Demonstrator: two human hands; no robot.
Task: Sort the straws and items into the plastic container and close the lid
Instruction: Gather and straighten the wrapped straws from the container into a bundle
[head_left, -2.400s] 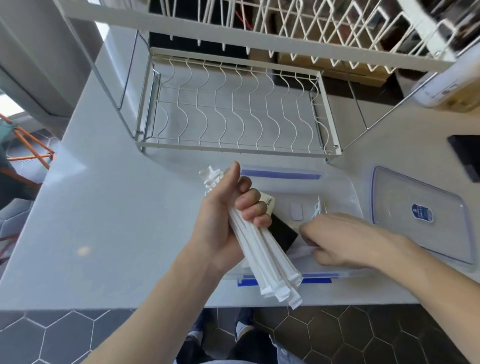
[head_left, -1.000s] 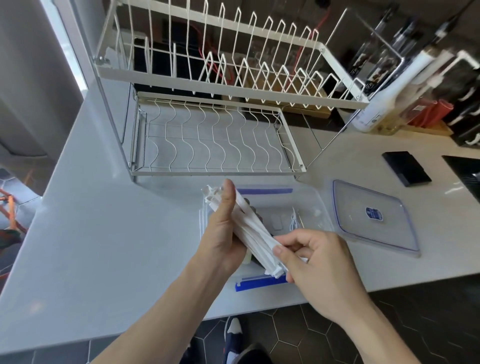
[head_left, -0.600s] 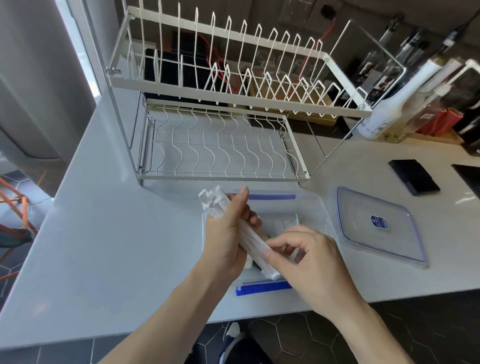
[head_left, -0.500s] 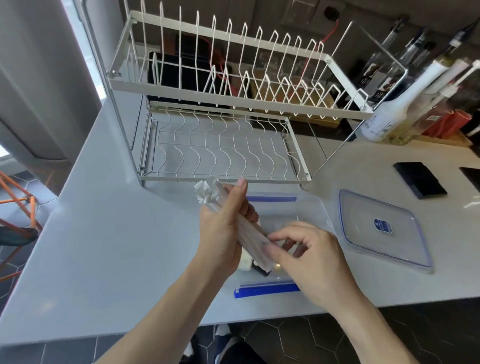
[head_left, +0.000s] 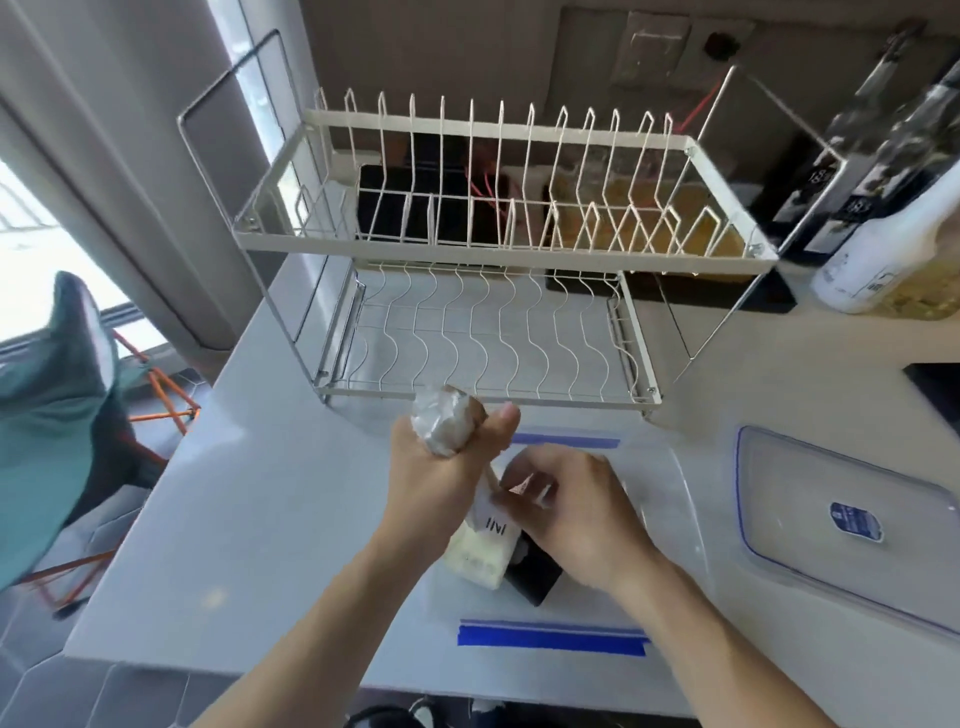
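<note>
Head view shows both hands working over the plastic container (head_left: 670, 499), which sits on the counter (head_left: 249, 499) close to its near edge, with blue strips along its near and far rims. The left hand (head_left: 436, 478) is clenched around the bundle of wrapped straws (head_left: 444, 428), holding it nearly upright so the crumpled wrapper ends poke out above the fist, thumb raised beside them. The lower end of the bundle is hidden behind the hand. Just to its right, the right hand (head_left: 571, 514) reaches down into the container with fingers curled around something small (blurred, and I cannot tell what it is). Below the hands, a white packet with dark print (head_left: 485, 545) and a flat black item (head_left: 535, 577) lie inside the container, touching each other. The clear lid (head_left: 841, 525), blue-trimmed with a blue label, lies flat on the counter beside the container toward the right edge, off the box. A two-tier white wire dish rack (head_left: 493, 291) stands behind the container toward the far edge. Bottles (head_left: 883, 260) stand at the far right corner.
</note>
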